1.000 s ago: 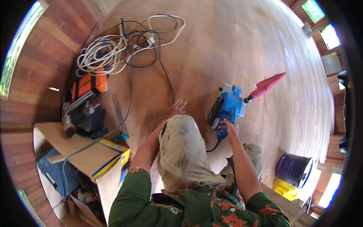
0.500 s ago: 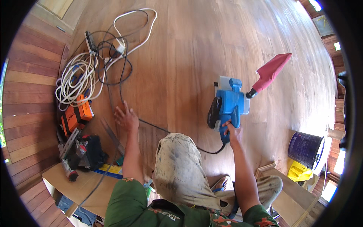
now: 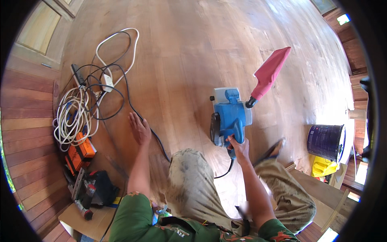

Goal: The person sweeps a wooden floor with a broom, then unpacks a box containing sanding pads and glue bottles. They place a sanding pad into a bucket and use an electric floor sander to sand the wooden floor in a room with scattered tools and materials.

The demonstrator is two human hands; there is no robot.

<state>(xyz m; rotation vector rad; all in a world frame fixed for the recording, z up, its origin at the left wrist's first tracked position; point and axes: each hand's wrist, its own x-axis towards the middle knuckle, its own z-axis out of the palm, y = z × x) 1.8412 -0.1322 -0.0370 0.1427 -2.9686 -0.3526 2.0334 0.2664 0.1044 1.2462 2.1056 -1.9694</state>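
My right hand [image 3: 239, 146] grips the rear handle of a blue electric planer [image 3: 228, 116] that rests on the wooden floor [image 3: 189, 52]. A red dust bag [image 3: 269, 72] sticks out from the planer's right side, angled up and away. Its black power cord [image 3: 157, 139] runs from the tool's back, under my knee and off to the left. My left hand [image 3: 139, 128] lies flat on the floor boards, fingers spread, just beside that cord. My knees in dusty trousers are bent between the two arms.
At the left lie a coil of white cable [image 3: 72, 119], a power strip [image 3: 107, 82] with tangled black leads, an orange tool [image 3: 80, 151] and a dark power tool [image 3: 94, 189]. A dark paint can [image 3: 325, 141] and a yellow container [image 3: 322, 167] stand at the right.
The planer has slid forward over the floor with my right hand. My left hand moved from near my knee out to the left and now presses flat on the boards.
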